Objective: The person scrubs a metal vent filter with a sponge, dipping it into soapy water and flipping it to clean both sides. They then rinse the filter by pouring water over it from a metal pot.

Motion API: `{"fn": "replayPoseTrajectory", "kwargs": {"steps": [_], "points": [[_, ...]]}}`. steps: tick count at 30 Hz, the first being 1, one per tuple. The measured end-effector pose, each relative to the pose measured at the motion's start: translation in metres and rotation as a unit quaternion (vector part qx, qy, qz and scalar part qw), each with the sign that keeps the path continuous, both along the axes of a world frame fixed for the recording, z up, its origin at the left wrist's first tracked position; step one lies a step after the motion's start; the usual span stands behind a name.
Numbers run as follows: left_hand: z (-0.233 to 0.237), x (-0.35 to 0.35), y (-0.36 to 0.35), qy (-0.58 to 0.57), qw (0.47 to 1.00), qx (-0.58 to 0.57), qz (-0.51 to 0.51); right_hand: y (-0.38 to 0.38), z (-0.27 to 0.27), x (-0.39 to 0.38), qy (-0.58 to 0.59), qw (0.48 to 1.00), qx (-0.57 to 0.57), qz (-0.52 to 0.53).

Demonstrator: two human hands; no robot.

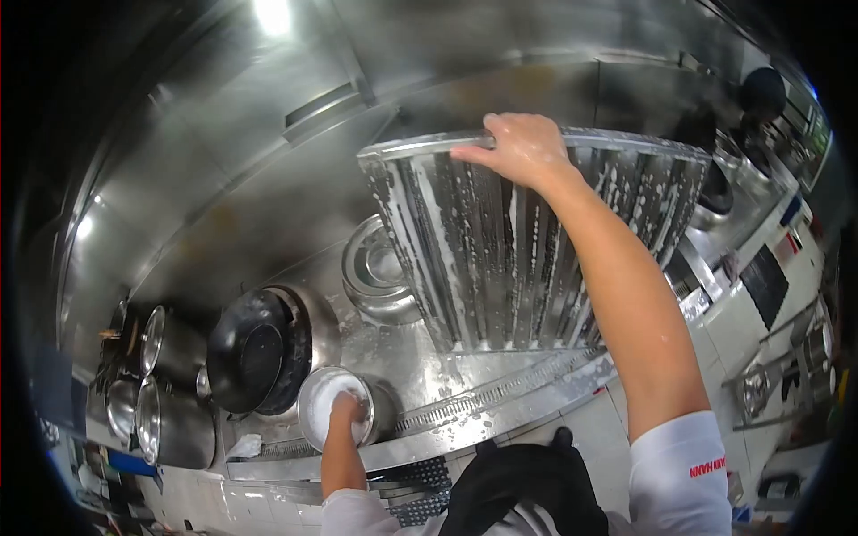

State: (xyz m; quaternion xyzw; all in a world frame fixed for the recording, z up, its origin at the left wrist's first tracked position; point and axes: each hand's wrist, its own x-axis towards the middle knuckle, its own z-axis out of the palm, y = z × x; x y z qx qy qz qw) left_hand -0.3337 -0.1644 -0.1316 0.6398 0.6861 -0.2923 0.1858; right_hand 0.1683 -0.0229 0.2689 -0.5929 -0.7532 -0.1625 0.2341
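My right hand (527, 150) is closed over the top edge of a metal baffle filter (500, 259), the kind fitted in a kitchen hood. The filter stands tilted on the steel counter, with soap suds and drops running down its slats. Lower left, my left hand (350, 408) reaches into a steel pot (382, 415) filled with white foam. Its fingers are sunk in the suds, so I cannot see whether they hold anything.
Dark frying pans (246, 353) lean at the left, beside several steel pots (174, 429). Round steel bowls (375, 268) sit behind the filter. A slotted drain channel (483, 402) runs along the counter's front edge. Tiled floor (581, 447) lies below.
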Motion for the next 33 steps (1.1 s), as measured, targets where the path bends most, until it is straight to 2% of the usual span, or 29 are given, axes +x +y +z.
{"fn": "replayPoseTrajectory", "kwargs": {"steps": [1, 2, 4, 6, 8, 10, 12, 14, 18, 22, 24, 30, 33], "points": [[0.019, 0.004, 0.003, -0.021, 0.993, 0.114, 0.032, 0.001, -0.002, 0.001, -0.002, 1.0, 0.007, 0.0], [0.061, 0.018, -0.007, -0.04, 0.973, 0.22, 0.061, 0.003, -0.001, 0.002, 0.0, 1.0, 0.007, 0.002], [0.159, 0.071, -0.013, -0.097, 0.927, 0.351, 0.093, 0.003, -0.001, 0.001, 0.001, 1.0, -0.014, 0.009], [0.246, 0.146, -0.018, -0.277, 0.798, 0.53, 0.073, -0.001, 0.002, 0.002, -0.005, 1.0, -0.016, 0.019], [0.273, 0.199, 0.005, -0.359, 0.693, 0.625, 0.017, -0.002, 0.006, 0.002, -0.008, 1.0, -0.014, 0.022], [0.29, 0.26, 0.04, -0.466, 0.575, 0.672, -0.036, -0.002, 0.0, 0.006, -0.006, 1.0, -0.009, 0.026], [0.296, 0.313, 0.079, -0.485, 0.524, 0.698, -0.059, 0.001, -0.003, 0.008, 0.004, 0.999, 0.014, 0.036], [0.295, 0.355, 0.117, -0.444, 0.456, 0.77, -0.047, 0.0, -0.001, 0.008, 0.005, 0.999, -0.001, 0.038], [0.282, 0.363, 0.125, -0.426, 0.474, 0.765, -0.096, 0.003, -0.006, 0.01, 0.02, 0.998, 0.024, 0.062], [0.307, 0.356, 0.144, -0.336, 0.494, 0.794, -0.112, 0.005, -0.009, 0.011, 0.016, 0.996, 0.036, 0.077], [0.304, 0.362, 0.147, -0.349, 0.452, 0.811, -0.123, 0.007, -0.008, 0.011, 0.022, 0.997, 0.023, 0.074], [0.292, 0.356, 0.16, -0.314, 0.484, 0.8, -0.163, 0.012, -0.009, 0.012, 0.003, 0.998, 0.026, 0.056], [0.273, 0.368, 0.163, -0.352, 0.464, 0.802, -0.13, 0.015, -0.013, 0.017, -0.004, 0.998, 0.005, 0.057]]}}
